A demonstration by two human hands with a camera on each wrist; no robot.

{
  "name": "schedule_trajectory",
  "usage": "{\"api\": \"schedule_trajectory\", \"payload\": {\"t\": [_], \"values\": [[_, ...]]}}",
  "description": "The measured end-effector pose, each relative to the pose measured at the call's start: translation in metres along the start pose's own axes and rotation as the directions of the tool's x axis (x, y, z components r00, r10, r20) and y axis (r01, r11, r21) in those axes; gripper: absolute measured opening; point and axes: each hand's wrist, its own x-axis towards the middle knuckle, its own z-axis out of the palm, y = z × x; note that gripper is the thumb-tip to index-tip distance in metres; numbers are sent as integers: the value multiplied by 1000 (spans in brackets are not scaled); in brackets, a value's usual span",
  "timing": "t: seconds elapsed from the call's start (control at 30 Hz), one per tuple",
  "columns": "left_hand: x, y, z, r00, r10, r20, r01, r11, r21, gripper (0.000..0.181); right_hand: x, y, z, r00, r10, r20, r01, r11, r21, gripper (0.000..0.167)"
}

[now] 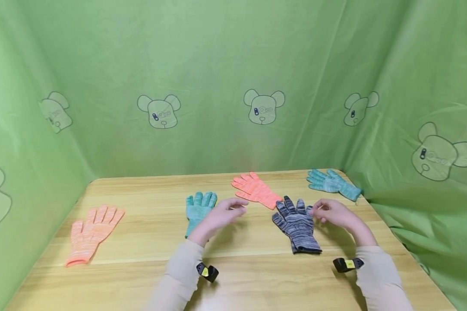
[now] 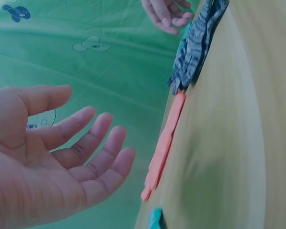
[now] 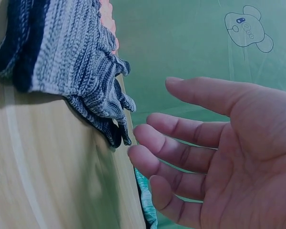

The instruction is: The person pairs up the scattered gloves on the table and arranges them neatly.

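one knit glove (image 1: 298,226), streaked black and grey

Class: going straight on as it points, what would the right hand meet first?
The right hand would probably meet the black-and-grey striped glove first, though depth is unclear.

3 green fabric walls (image 1: 210,86) (cartoon-printed), wooden table (image 1: 140,244)

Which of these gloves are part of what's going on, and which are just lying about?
Probably the job:
grey glove, between the left grip and right grip, both empty

Seemingly just lying about:
near teal glove
far teal glove
pink glove
orange glove
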Motion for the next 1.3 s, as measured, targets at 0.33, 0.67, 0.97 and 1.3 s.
{"api": "schedule_trajectory", "payload": {"t": [0.33, 0.67, 0.97, 1.3], "values": [[-9, -14, -35, 998, 61, 2, -61, 990, 124, 37, 0, 1, 0, 999, 1, -44, -1, 1000, -18, 37], [-16, -24, -67, 997, 74, -9, -73, 991, 109, 43, 0, 4, -2, 997, -4, -81, 4, 1000, -6, 38], [-17, -34, -86, 998, 61, -23, -57, 988, 143, 52, 6, 15, -9, 982, -9, -186, 5, 1000, -21, 51], [-15, -42, -94, 999, 44, -20, -39, 975, 218, 58, 12, 28, -17, 953, -9, -303, 20, 999, 33, 69]]}}
